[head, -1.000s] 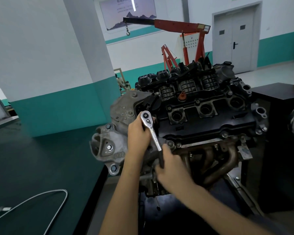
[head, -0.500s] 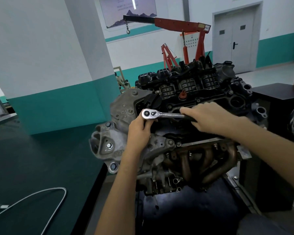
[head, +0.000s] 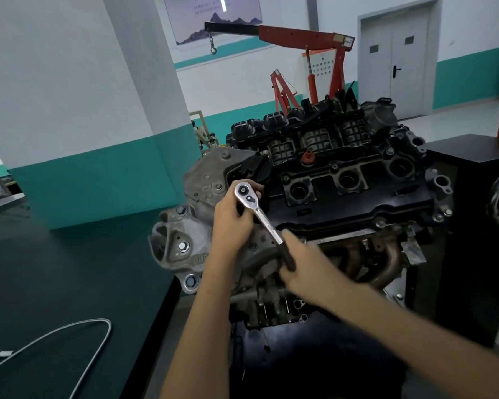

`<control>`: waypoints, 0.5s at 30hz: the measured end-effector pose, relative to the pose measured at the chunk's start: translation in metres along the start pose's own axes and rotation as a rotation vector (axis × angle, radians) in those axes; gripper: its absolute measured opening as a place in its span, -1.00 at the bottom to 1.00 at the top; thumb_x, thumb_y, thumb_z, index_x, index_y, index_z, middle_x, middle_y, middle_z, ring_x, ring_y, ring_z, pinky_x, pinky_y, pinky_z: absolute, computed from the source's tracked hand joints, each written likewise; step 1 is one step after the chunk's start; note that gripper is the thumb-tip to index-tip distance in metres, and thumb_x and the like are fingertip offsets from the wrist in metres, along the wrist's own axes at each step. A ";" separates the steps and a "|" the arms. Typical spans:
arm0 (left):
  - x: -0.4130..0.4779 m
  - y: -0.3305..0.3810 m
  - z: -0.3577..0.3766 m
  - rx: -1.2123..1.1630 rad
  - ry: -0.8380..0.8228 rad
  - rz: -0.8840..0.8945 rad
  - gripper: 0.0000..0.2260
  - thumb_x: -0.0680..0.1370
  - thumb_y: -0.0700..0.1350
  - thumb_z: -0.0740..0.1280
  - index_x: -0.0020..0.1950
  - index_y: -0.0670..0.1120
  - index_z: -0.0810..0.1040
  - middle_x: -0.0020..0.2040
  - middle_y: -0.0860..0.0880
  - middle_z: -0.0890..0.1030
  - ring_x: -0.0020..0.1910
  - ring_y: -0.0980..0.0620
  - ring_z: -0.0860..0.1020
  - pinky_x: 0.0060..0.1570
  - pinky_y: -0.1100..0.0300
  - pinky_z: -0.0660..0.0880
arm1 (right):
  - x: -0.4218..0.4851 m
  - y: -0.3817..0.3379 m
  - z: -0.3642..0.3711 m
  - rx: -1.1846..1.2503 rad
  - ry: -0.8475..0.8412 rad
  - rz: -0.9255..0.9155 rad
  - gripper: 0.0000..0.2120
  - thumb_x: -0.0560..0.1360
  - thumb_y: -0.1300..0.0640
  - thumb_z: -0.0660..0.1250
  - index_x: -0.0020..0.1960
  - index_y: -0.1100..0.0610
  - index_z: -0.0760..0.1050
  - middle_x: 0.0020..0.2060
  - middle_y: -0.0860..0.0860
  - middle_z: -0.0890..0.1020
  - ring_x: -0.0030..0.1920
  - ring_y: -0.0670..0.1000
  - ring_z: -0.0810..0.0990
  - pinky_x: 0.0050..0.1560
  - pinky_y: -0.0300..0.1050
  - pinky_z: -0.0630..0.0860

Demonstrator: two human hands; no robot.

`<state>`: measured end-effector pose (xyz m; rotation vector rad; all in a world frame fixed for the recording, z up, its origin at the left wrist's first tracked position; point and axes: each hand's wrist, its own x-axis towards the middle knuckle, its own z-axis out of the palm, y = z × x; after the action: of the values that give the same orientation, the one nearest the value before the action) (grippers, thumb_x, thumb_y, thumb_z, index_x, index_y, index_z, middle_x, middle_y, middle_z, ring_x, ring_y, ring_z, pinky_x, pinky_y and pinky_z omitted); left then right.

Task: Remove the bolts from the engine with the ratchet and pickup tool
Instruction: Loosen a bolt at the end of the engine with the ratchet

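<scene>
A black and grey engine [head: 343,191] stands on a stand in front of me. A silver ratchet [head: 257,210] sits with its head at the near-left corner of the black valve cover, its handle slanting down to the right. My left hand [head: 231,223] curls around the ratchet head and the socket under it; the bolt below is hidden. My right hand [head: 303,263] grips the black handle end. A flexible silver pickup tool [head: 69,338] lies on the dark green table at lower left.
The dark green table [head: 55,283] fills the left side, its edge close to the engine. A black cabinet [head: 478,226] stands on the right. A red engine crane [head: 306,53] and a grey double door [head: 398,61] are in the background.
The ratchet handle swung up to horizontal on the right, then back down toward me to a slant. My right hand moved with it. My left hand stayed on the ratchet head.
</scene>
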<state>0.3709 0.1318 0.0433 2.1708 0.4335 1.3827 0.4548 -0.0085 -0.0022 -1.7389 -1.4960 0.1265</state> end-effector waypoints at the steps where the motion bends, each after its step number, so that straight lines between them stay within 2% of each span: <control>1: 0.000 0.001 -0.002 -0.012 -0.030 0.009 -0.76 0.54 -0.33 0.25 0.05 -0.02 0.56 -0.03 0.13 0.65 -0.11 0.10 0.58 -0.09 0.27 0.48 | 0.006 0.010 -0.021 -0.125 -0.036 -0.044 -0.70 0.41 0.23 0.29 0.08 0.01 0.30 -0.38 -0.04 0.43 -0.36 0.10 0.49 -0.33 -0.07 0.46; 3: 0.001 0.001 -0.003 0.003 -0.085 -0.009 -0.81 0.59 -0.27 0.24 0.09 -0.04 0.58 -0.04 0.08 0.66 -0.12 0.08 0.57 -0.07 0.21 0.48 | 0.027 0.024 -0.064 -0.464 -0.089 -0.131 -0.64 0.45 0.18 0.30 0.21 0.04 0.31 -0.36 -0.08 0.39 -0.35 0.05 0.45 -0.32 -0.13 0.36; 5: 0.001 0.000 -0.001 0.051 -0.086 -0.044 -0.86 0.62 -0.20 0.25 0.08 -0.05 0.58 -0.15 0.00 0.64 -0.24 0.09 0.52 -0.16 0.14 0.47 | 0.051 0.028 -0.099 -0.764 -0.108 -0.213 -0.62 0.50 0.13 0.27 0.28 0.04 0.27 -0.25 -0.01 0.51 -0.24 0.08 0.53 -0.27 -0.11 0.36; 7: 0.000 0.000 0.002 0.082 -0.033 -0.064 -0.87 0.61 -0.19 0.25 0.06 -0.09 0.59 -0.27 0.01 0.59 -0.37 0.15 0.43 -0.26 0.11 0.45 | 0.064 0.027 -0.112 -0.887 -0.064 -0.268 -0.63 0.51 0.11 0.25 0.28 0.03 0.26 -0.14 0.04 0.58 -0.13 0.13 0.58 -0.26 -0.08 0.37; 8: 0.000 0.001 0.004 0.088 0.005 -0.072 -0.88 0.61 -0.20 0.25 0.05 -0.11 0.58 -0.33 0.07 0.55 -0.42 0.19 0.41 -0.31 0.18 0.43 | 0.063 0.027 -0.108 -0.881 -0.028 -0.269 -0.64 0.50 0.10 0.25 0.27 0.03 0.28 -0.13 0.05 0.59 -0.12 0.15 0.59 -0.25 -0.07 0.37; 10: 0.000 0.002 0.006 0.116 0.073 -0.078 -0.91 0.59 -0.25 0.26 -0.01 -0.14 0.56 -0.40 0.15 0.47 -0.44 0.27 0.42 -0.39 0.40 0.32 | 0.044 0.025 -0.085 -0.747 0.025 -0.204 -0.67 0.47 0.11 0.27 0.20 0.02 0.30 -0.19 0.06 0.58 -0.15 0.17 0.60 -0.25 -0.06 0.39; 11: 0.000 0.003 0.007 0.143 0.088 -0.071 -0.90 0.57 -0.28 0.26 -0.05 -0.12 0.53 -0.41 0.16 0.45 -0.44 0.28 0.43 -0.40 0.41 0.31 | 0.030 0.023 -0.067 -0.608 0.032 -0.143 -0.69 0.45 0.11 0.28 0.16 0.01 0.30 -0.25 0.05 0.55 -0.19 0.17 0.60 -0.27 -0.07 0.40; 13: 0.000 0.002 0.008 0.177 0.079 -0.060 -0.87 0.54 -0.32 0.24 -0.12 -0.11 0.49 -0.37 0.10 0.51 -0.38 0.22 0.48 -0.38 0.36 0.35 | 0.005 0.016 -0.027 -0.227 0.023 -0.009 -0.74 0.42 0.17 0.29 0.04 0.01 0.29 -0.38 -0.02 0.47 -0.35 0.07 0.55 -0.38 -0.11 0.41; 15: -0.001 0.001 0.009 0.161 0.058 -0.074 -0.87 0.52 -0.30 0.22 -0.11 -0.11 0.53 -0.29 0.03 0.59 -0.30 0.10 0.54 -0.25 0.23 0.43 | -0.007 0.000 0.015 0.007 0.078 0.065 -0.73 0.41 0.22 0.28 0.03 0.01 0.30 -0.41 -0.04 0.46 -0.44 -0.04 0.48 -0.42 -0.13 0.41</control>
<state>0.3784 0.1283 0.0402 2.2217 0.6610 1.4154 0.4443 -0.0066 -0.0153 -1.7675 -1.3821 0.0960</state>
